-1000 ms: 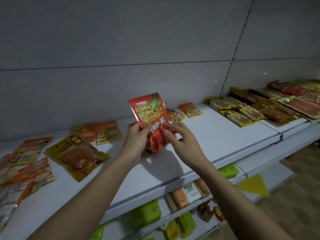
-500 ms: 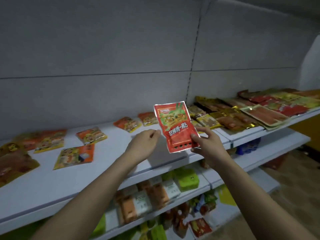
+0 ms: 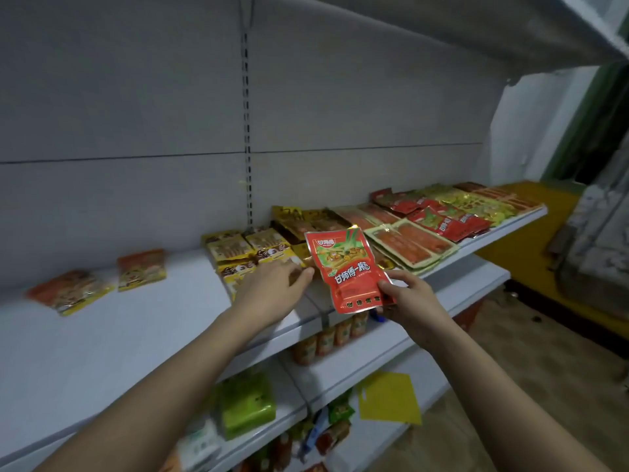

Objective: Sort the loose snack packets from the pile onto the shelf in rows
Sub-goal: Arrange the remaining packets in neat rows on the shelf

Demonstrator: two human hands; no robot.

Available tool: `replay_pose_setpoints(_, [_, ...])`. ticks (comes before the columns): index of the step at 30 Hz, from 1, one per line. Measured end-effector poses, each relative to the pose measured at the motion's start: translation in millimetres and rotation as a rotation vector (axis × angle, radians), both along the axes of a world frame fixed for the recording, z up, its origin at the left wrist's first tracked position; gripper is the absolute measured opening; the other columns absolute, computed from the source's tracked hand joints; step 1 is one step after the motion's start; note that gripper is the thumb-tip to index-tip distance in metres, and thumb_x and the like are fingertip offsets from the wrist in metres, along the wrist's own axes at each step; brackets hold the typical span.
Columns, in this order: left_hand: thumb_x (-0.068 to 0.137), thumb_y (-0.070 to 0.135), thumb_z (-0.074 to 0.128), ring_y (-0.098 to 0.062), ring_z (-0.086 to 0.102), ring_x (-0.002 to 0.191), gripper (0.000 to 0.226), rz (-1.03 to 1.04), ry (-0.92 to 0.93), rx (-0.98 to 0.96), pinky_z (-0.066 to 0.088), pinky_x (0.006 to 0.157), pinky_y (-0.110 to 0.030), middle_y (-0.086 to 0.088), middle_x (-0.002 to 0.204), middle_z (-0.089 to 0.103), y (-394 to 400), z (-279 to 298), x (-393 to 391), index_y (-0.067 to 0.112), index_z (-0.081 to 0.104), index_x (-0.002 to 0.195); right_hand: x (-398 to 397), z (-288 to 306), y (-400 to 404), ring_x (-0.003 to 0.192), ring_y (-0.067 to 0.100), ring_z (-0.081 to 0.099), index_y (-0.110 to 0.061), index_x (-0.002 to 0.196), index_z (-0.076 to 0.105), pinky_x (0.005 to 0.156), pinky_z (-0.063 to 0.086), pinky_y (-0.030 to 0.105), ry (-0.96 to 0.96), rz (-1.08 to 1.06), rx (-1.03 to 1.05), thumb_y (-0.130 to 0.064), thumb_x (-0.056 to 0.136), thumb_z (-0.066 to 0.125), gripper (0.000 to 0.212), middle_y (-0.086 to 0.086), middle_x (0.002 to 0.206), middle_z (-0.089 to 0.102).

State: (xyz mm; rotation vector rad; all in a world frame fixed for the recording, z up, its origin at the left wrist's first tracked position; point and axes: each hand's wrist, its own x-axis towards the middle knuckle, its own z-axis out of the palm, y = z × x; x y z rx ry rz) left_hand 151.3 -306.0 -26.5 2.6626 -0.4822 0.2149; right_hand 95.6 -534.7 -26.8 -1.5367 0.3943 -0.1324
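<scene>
White metal shelving (image 3: 143,328) ran across my view under dim light, its grey back panel bare. On the right stretch I saw flat packets already laid in overlapping rows: yellow-brown foil packets (image 3: 245,248), pale-edged orange vacuum packs (image 3: 412,245), and red packets with green tops (image 3: 446,223) further along. My right hand (image 3: 413,303) had its grip pinched on the lower corner of a glossy red snack packet with a green-and-orange picture (image 3: 347,270), held upright in the air just in front of the shelf edge. My left hand (image 3: 272,291) hovered with fingers loosely extended over the yellow row, holding nothing. Two orange packets (image 3: 102,282) lay loose and askew well to the left. I judged the sorting well under way: this red packet belonged with its matches, and those strays remained.
</scene>
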Motion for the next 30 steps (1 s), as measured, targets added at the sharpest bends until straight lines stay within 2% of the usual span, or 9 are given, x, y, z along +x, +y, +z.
replay_pose_setpoints(2, [0.102, 0.059, 0.032, -0.022, 0.059, 0.109, 0.051, -0.02, -0.012, 0.014, 0.049, 0.084, -0.038, 0.001, 0.119, 0.066, -37.4, 1.3, 26.1, 0.026, 0.068, 0.119, 22.0, 1.5, -35.5, 0.076, 0.024, 0.066, -0.009, 0.117, 0.059, 0.067, 0.057, 0.035, 0.003, -0.021, -0.013, -0.011, 0.101, 0.054, 0.017, 0.014, 0.092, 0.069])
replay_pose_setpoints(5, [0.101, 0.06, 0.032, -0.024, 0.057, 0.115, 0.052, -0.043, -0.016, 0.01, 0.048, 0.087, -0.038, -0.002, 0.125, 0.064, -97.0, 0.5, 73.2, 0.027, 0.066, 0.123, 59.3, 4.9, -94.3, 0.082, 0.026, 0.066, -0.007, 0.117, 0.058, 0.078, 0.057, 0.042, 0.008, -0.07, -0.037, -0.008, 0.102, 0.049, 0.017, 0.015, 0.095, 0.069])
replay_pose_setpoints(8, [0.1, 0.061, 0.031, -0.026, 0.052, 0.126, 0.056, -0.041, 0.02, -0.001, 0.046, 0.099, -0.042, -0.004, 0.134, 0.061, -155.6, 3.4, 121.9, 0.026, 0.062, 0.132, 95.1, 16.5, -153.2, 0.082, 0.024, 0.066, -0.009, 0.117, 0.057, 0.066, 0.056, 0.036, 0.049, -0.109, -0.085, -0.007, 0.102, 0.047, 0.018, 0.013, 0.096, 0.068])
replay_pose_setpoints(10, [0.1, 0.063, 0.031, -0.026, 0.051, 0.128, 0.058, -0.057, 0.013, 0.018, 0.045, 0.102, -0.045, -0.003, 0.137, 0.059, -191.6, 8.9, 151.8, 0.027, 0.06, 0.133, 118.4, 25.8, -192.6, 0.083, 0.023, 0.066, -0.01, 0.117, 0.057, 0.064, 0.053, 0.033, 0.072, -0.124, -0.135, -0.008, 0.103, 0.046, 0.019, 0.013, 0.097, 0.068])
replay_pose_setpoints(17, [0.1, 0.061, 0.034, -0.029, 0.052, 0.126, 0.054, -0.11, 0.015, 0.111, 0.044, 0.099, -0.041, -0.005, 0.134, 0.06, -302.3, 14.6, 232.1, 0.023, 0.063, 0.126, 196.8, 31.8, -307.5, 0.076, 0.024, 0.064, -0.005, 0.117, 0.057, 0.063, 0.054, 0.033, 0.081, -0.124, -0.165, -0.005, 0.101, 0.047, 0.019, 0.013, 0.09, 0.066])
replay_pose_setpoints(22, [0.1, 0.061, 0.033, -0.028, 0.051, 0.129, 0.053, -0.088, 0.034, 0.133, 0.045, 0.102, -0.043, -0.004, 0.137, 0.059, -360.5, 13.3, 266.0, 0.027, 0.061, 0.131, 253.5, 24.1, -380.1, 0.068, 0.023, 0.061, -0.003, 0.121, 0.054, 0.055, 0.052, 0.031, 0.032, -0.142, -0.107, -0.002, 0.101, 0.049, 0.021, 0.015, 0.088, 0.064])
replay_pose_setpoints(27, [0.099, 0.064, 0.035, -0.026, 0.047, 0.133, 0.058, 0.007, 0.08, 0.191, 0.043, 0.106, -0.046, -0.003, 0.144, 0.053, -416.5, 8.2, 297.2, 0.028, 0.053, 0.141, 334.5, 25.1, -458.6, 0.055, 0.02, 0.056, -0.001, 0.121, 0.052, 0.04, 0.052, 0.025, -0.047, -0.153, -0.11, 0.003, 0.098, 0.05, 0.023, 0.013, 0.075, 0.061])
replay_pose_setpoints(30, [0.096, 0.068, 0.04, -0.024, 0.044, 0.134, 0.063, 0.023, 0.131, 0.229, 0.042, 0.107, -0.046, -0.002, 0.147, 0.048, -451.5, 3.5, 306.8, 0.03, 0.046, 0.145, 374.9, 21.3, -498.9, 0.053, 0.02, 0.059, -0.006, 0.121, 0.051, 0.047, 0.052, 0.031, -0.063, -0.093, -0.146, 0.001, 0.098, 0.051, 0.024, 0.013, 0.076, 0.063])
